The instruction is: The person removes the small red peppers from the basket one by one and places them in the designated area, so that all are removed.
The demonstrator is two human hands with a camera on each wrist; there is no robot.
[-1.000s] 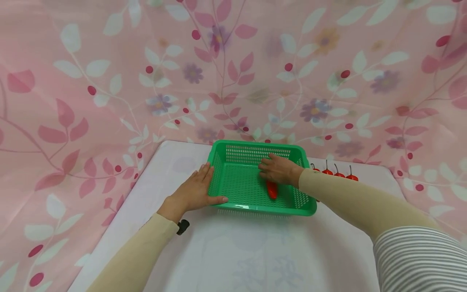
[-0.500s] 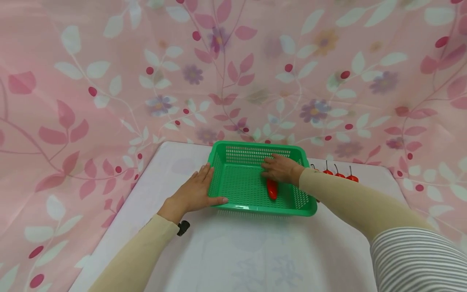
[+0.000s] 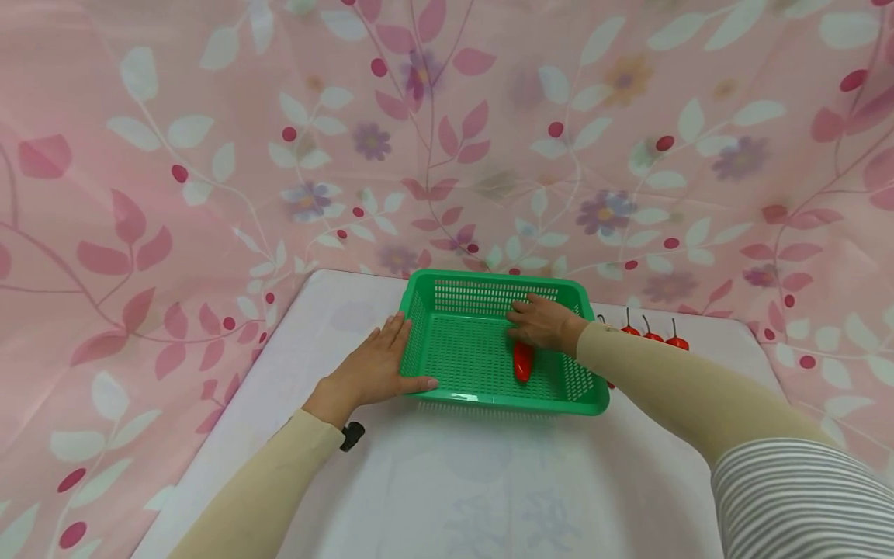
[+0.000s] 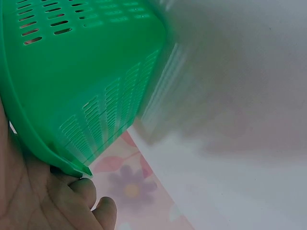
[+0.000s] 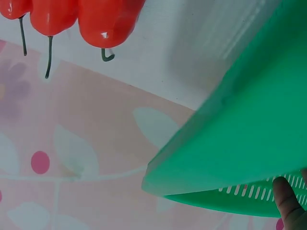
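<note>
In the head view, a green perforated plastic basket [image 3: 464, 345] stands on the white-covered table. My left hand [image 3: 370, 365] rests on its near left corner, fingers straight along the left rim and thumb on the front rim. A red chili pepper [image 3: 523, 363] lies inside, right of the middle. My right hand [image 3: 545, 322] is over its far end and hides it, fingers stretched left. In the right wrist view, one straight finger [image 5: 286, 199] shows before the perforated wall. The left wrist view has the basket's outer side [image 4: 91, 72] above my left hand [image 4: 43, 201].
Several red peppers [image 3: 677, 342] with dark stems lie in a row right of the basket, partly behind my right forearm. Three such peppers [image 5: 105, 21] show in the right wrist view. A pink floral cloth [image 3: 447, 155] hangs behind the table [image 3: 475, 481].
My right hand has slid a little to the right over the pepper, while the pepper stays in place. The left hand keeps its place on the basket.
</note>
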